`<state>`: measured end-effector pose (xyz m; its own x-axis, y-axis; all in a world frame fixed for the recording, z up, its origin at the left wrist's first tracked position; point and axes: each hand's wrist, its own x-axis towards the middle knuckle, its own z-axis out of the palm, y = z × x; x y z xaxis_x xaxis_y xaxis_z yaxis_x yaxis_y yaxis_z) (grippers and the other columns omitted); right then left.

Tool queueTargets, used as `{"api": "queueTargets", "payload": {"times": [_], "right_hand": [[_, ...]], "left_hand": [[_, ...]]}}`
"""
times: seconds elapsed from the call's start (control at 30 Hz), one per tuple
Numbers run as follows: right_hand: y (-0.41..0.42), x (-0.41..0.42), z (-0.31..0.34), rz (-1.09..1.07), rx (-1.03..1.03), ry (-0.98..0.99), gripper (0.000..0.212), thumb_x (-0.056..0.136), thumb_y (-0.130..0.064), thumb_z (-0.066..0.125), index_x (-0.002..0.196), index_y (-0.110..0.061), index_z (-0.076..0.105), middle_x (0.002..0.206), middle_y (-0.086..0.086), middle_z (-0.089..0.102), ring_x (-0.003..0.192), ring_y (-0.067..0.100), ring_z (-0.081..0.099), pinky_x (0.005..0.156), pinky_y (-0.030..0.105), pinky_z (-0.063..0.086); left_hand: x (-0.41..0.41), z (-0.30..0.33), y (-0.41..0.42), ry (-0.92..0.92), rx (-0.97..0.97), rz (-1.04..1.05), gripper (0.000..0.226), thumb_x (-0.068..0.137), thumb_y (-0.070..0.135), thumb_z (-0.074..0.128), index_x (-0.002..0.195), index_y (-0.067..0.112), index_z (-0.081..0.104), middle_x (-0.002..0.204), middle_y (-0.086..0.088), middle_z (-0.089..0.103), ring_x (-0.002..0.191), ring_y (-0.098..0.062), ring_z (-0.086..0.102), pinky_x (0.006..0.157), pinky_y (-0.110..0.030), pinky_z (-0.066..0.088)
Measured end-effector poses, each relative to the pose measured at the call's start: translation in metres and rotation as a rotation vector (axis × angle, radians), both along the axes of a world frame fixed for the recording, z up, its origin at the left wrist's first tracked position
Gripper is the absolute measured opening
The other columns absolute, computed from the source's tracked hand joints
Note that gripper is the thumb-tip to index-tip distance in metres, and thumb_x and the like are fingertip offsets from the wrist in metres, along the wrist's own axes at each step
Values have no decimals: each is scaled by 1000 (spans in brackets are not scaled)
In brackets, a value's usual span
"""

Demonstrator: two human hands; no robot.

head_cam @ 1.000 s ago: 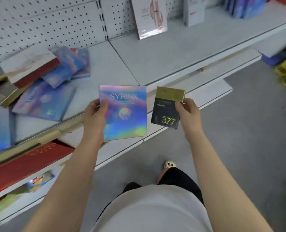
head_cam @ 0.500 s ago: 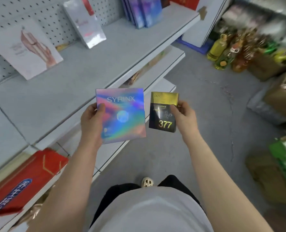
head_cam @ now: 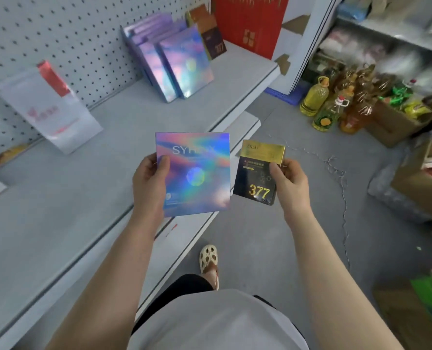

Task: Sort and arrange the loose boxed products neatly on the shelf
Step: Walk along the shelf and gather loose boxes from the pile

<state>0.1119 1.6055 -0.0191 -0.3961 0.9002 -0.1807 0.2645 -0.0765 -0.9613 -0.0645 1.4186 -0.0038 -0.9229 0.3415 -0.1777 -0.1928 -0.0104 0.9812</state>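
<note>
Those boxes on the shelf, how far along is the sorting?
Done: a row of holographic boxes stands upright at the shelf's far end. In hand: the left hand holds a holographic box, the right hand a black-and-gold box. Both still need shelving.

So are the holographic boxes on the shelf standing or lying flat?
Standing, leaning back: the holographic boxes sit on edge in a row against the pegboard.
</note>
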Motion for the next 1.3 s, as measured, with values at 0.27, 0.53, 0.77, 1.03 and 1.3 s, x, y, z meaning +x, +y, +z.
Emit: {"api": "queueTargets", "payload": {"times": [0.27,0.53,0.77,1.03,1.3], "right_hand": [[136,-108,32,54,90,40,14,95,-29,60,109,-25,62,98,-1,70,87,13,69,72,28,56],[269,-227,14,228,89,-13,20,92,-37,63,110,-30,58,102,-3,70,94,15,68,82,39,58],[386,-353,18,569,205,-29,22,91,-15,64,108,-27,54,103,5,70,92,18,67,76,28,50],[426,-460,9,982,357,-52,69,85,-4,69,137,-41,43,126,3,61,109,17,61,87,32,54],[433,-489,1,972,626,-125,68,87,5,55,139,-37,45,135,6,44,122,22,47,103,32,41]], "left_hand": [[-95,27,128,73,51,150,11,93,23,59,82,24,63,85,2,66,80,-18,60,78,-37,52],[-151,6,207,100,14,369,12,94,19,58,83,23,62,82,3,64,78,-15,56,74,-32,47],[-161,-3,270,58,18,593,12,85,32,58,81,21,60,79,1,58,75,-15,48,70,-34,40],[-159,2,306,56,3,748,14,86,31,58,90,19,63,83,-2,60,75,-14,49,69,-29,43],[-158,7,311,41,27,786,16,86,30,59,93,15,63,88,-6,61,80,-17,52,75,-34,44]]}}
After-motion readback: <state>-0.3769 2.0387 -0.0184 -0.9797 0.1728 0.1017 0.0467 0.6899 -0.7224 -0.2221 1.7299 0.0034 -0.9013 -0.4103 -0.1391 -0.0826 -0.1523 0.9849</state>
